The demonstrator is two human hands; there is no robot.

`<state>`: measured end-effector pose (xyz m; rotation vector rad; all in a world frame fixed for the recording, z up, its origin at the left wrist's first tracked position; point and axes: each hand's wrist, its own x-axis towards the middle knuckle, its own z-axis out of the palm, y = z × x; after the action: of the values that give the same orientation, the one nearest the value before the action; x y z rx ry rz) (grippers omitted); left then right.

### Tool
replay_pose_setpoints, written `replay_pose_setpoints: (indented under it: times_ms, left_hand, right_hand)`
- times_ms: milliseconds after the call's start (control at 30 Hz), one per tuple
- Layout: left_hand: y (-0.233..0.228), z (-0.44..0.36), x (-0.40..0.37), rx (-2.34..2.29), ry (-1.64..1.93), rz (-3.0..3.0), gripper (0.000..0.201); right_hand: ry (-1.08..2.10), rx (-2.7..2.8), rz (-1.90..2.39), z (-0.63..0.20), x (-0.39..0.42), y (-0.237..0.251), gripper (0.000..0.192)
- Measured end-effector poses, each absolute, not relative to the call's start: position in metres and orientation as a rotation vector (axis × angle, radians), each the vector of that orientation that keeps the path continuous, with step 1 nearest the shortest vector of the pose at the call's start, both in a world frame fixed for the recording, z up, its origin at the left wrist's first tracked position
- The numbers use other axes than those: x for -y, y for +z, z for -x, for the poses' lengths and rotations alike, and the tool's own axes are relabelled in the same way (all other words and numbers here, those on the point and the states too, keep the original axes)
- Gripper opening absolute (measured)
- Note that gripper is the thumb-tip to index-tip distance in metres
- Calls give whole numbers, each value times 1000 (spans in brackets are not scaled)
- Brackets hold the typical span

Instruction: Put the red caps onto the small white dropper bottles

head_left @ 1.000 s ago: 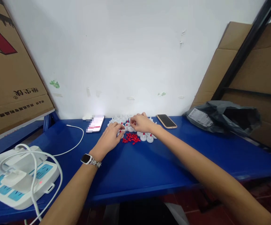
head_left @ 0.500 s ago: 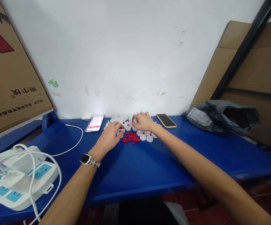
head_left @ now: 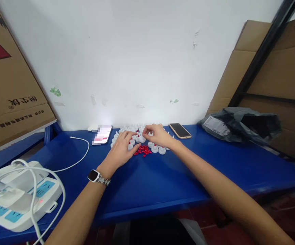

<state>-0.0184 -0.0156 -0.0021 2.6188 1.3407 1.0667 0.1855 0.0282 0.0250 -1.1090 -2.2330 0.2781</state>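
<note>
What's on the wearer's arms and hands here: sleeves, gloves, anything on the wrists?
Both forearms are bare, with no sleeves in view and no gloves. The left hand has a smartwatch at the wrist: dark rounded-square face on a silvery metal link band. The right hand and its wrist carry nothing visible.

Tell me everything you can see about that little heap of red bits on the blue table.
The red bits are tiny, shiny, plastic-looking pieces, loosely heaped on the blue table near the wall. White round caps, some with red tips, ring the heap. The left hand lies at its left edge and the right hand hovers just behind; whether either touches it is unclear.
</note>
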Motion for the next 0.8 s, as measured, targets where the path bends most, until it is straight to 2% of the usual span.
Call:
replay_pose_setpoints:
  times_ms: [67, 167, 267, 400, 533, 700, 800]
  left_hand:
    - [-3, 14, 18, -1277, 1074, -2633, 41]
    - [-4, 14, 18, -1240, 970, -2608, 35]
    - [-5, 20, 14, -1236, 919, -2566, 28]
    - [-6, 28, 10, -1251, 978, -2515, 33]
    - [-8, 29, 9, -1253, 961, -2485, 34]
    - [-5, 27, 10, -1249, 948, -2468, 35]
    - [-3, 25, 13, -1213, 967, -2463, 34]
  right_hand:
    - [455, 2180, 977, -185, -15, 26, 10]
    - [594, 2136, 896, -185, -1, 18, 12]
    - [426, 2190, 934, -187, 8, 10, 18]
    - [97, 2488, 963, -190, 17, 10, 10]
    - [-51, 2644, 1001, -189, 21, 10, 13]
    - [-84, 2657, 995, -187, 19, 3, 10]
    - [102, 2453, 978, -188, 14, 3, 10]
